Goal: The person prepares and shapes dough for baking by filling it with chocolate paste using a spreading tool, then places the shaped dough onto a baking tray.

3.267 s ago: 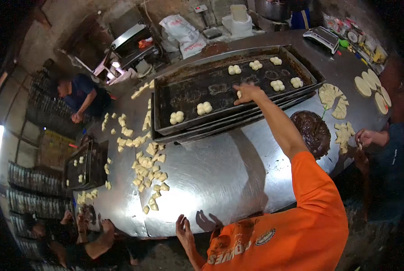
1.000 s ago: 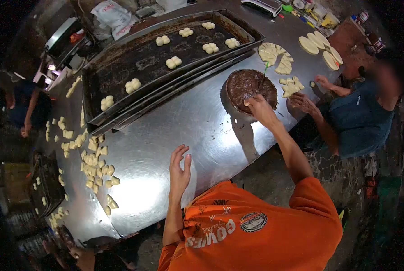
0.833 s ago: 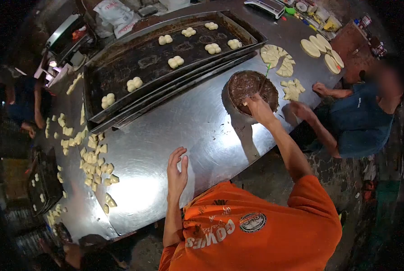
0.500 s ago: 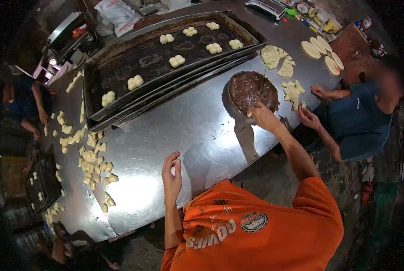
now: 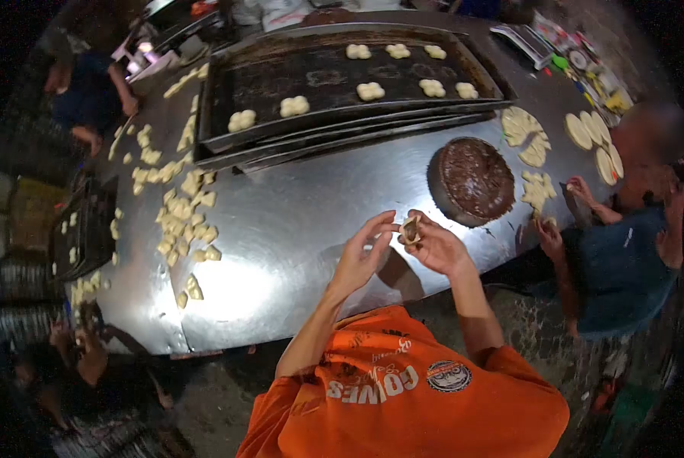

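In front of my chest, my right hand [image 5: 439, 247] holds a small piece of dough [image 5: 411, 231] cupped in its fingers, with brown filling showing inside it. My left hand [image 5: 363, 253] is raised beside it, fingers apart, with fingertips right at the dough's edge. Just beyond my right hand stands a round pan of brown filling [image 5: 475, 179]. Shaped dough clusters [image 5: 370, 91] sit in rows in a large dark baking tray [image 5: 281, 136], which rests on more trays on the metal table [image 5: 304, 198].
Cut dough pieces [image 5: 181, 221] lie scattered on the left. Sliced dough [image 5: 527, 137] and flat dough ovals [image 5: 592, 137] are at right, near a co-worker [image 5: 624, 263] handling dough. A scale [image 5: 523, 44] stands at the back right. Other people are on the left.
My right hand has left the pan of filling and come back toward my chest. My left hand has moved up and right to meet it at the dough. The view has shifted.
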The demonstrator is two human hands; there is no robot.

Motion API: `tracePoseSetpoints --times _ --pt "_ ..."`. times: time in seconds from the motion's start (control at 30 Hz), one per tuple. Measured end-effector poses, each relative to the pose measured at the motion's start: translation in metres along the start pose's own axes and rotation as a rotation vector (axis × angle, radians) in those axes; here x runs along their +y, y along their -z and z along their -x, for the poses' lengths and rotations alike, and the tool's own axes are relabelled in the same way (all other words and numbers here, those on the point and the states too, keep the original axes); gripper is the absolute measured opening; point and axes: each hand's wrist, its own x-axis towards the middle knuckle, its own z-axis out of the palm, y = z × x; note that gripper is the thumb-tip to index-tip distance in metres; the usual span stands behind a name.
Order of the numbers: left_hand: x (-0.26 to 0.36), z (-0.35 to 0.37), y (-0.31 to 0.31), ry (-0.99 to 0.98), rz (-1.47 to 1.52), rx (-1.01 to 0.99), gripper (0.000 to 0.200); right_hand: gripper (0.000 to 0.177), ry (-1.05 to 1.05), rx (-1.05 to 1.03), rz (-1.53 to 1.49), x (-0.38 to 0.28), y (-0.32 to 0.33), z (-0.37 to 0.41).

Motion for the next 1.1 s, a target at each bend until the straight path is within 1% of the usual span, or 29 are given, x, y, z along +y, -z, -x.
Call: tracePoseSetpoints --times 0.03,0.07,0.1,0.17,0.2,0.23,0.3,0.33,0.37,0.43,0.47,0.5,0.53,0.57,0.6,0.67,0.7,0.73,0.77,0.8,0.83,0.87,0.9,0.93,0.97,1.03,1.07,1.1 --pt "-0.004 -0.001 0.007 -0.032 -0.05 0.013 0.041 0.026 -0.007 -0.023 -0.04 0.012 -0.004 -0.008" --pt "-0.009 0.001 0.015 -0.064 -0.101 0.023 0.04 0.024 0.001 -0.015 -0.015 0.02 -0.009 -0.013" --pt "-0.015 0.005 0.022 -0.061 -0.111 0.042 0.04 0.024 -0.016 -0.028 -0.019 0.028 -0.015 -0.018" --pt "-0.026 0.012 0.036 0.041 0.37 0.215 0.034 0.022 0.063 0.107 0.224 0.038 -0.027 -0.026" --pt "-0.023 0.017 0.042 0.009 0.638 0.23 0.038 0.033 0.042 0.101 0.242 0.04 -0.037 -0.028" --pt "-0.016 0.021 0.047 0.002 0.632 0.243 0.038 0.033 0.032 0.089 0.243 0.043 -0.053 -0.028" --pt "-0.001 0.029 0.054 0.041 0.59 0.292 0.042 0.051 0.267 0.114 0.882 0.055 -0.08 -0.031" --pt "0.003 0.032 0.056 -0.007 0.55 0.278 0.045 0.053 0.36 0.084 0.939 0.06 -0.082 -0.035" --pt "0.006 0.035 0.057 -0.009 0.551 0.29 0.045 0.053 0.351 0.075 0.94 0.061 -0.083 -0.037" --pt "0.01 0.04 0.06 -0.07 0.378 0.289 0.043 0.036 0.572 -0.006 1.528 0.058 -0.086 -0.044" --pt "0.009 0.043 0.061 -0.076 0.378 0.304 0.043 0.022 0.597 -0.038 1.563 0.058 -0.09 -0.048" --pt "0.008 0.047 0.061 -0.123 0.194 0.297 0.042 0.022 0.591 -0.055 1.564 0.054 -0.095 -0.05" --pt "0.008 0.051 0.062 -0.166 0.009 0.29 0.041 0.021 0.664 -0.123 1.692 0.049 -0.099 -0.052" --pt "0.007 0.054 0.06 -0.167 0.007 0.306 0.041 0.019 0.74 -0.193 1.815 0.047 -0.105 -0.053" --pt "0.01 0.057 0.055 -0.196 -0.044 0.317 0.04 0.018 0.585 -0.094 1.585 0.052 -0.115 -0.052" --pt "0.014 0.061 0.048 -0.259 -0.153 0.338 0.038 0.019 0.596 -0.136 1.625 0.053 -0.108 -0.061" --pt "0.009 0.063 0.047 -0.256 -0.156 0.349 0.038 0.021 0.617 -0.161 1.666 0.055 -0.108 -0.064" --pt "0.002 0.064 0.048 -0.244 -0.043 0.411 0.037 0.02 0.577 -0.138 1.592 0.058 -0.11 -0.064" --pt "-0.003 0.064 0.049 -0.235 0.072 0.472 0.035 0.02 0.575 -0.149 1.592 0.062 -0.11 -0.065" --pt "0.006 0.065 0.046 -0.155 0.306 0.558 0.033 0.02 0.568 -0.1 1.562 0.065 -0.111 -0.065" --pt "0.004 0.066 0.048 -0.155 0.306 0.566 0.033 0.02 0.56 -0.049 1.531 0.069 -0.113 -0.066" --pt "-0.001 0.067 0.052 -0.088 0.423 0.52 0.033 0.02 0.558 -0.056 1.531 0.072 -0.115 -0.067" --pt "-0.003 0.068 0.055 -0.02 0.54 0.471 0.032 0.02 0.683 -0.11 1.619 0.076 -0.124 -0.067" --pt "-0.006 0.069 0.054 -0.018 0.54 0.477 0.032 0.02 0.809 -0.162 1.703 0.079 -0.129 -0.066" --pt "-0.008 0.069 0.052 -0.033 0.54 0.516 0.032 0.02 0.804 -0.164 1.701 0.08 -0.127 -0.066" --pt "-0.01 0.07 0.051 -0.048 0.541 0.556 0.033 0.019 0.707 -0.126 1.741 0.084 -0.12 -0.066" --pt "-0.01 0.07 0.051 -0.053 0.431 0.571 0.034 0.019 0.706 -0.125 1.74 0.087 -0.118 -0.066" --pt "-0.011 0.071 0.051 -0.059 0.322 0.585 0.036 0.019 0.598 -0.052 1.531 0.092 -0.118 -0.067"
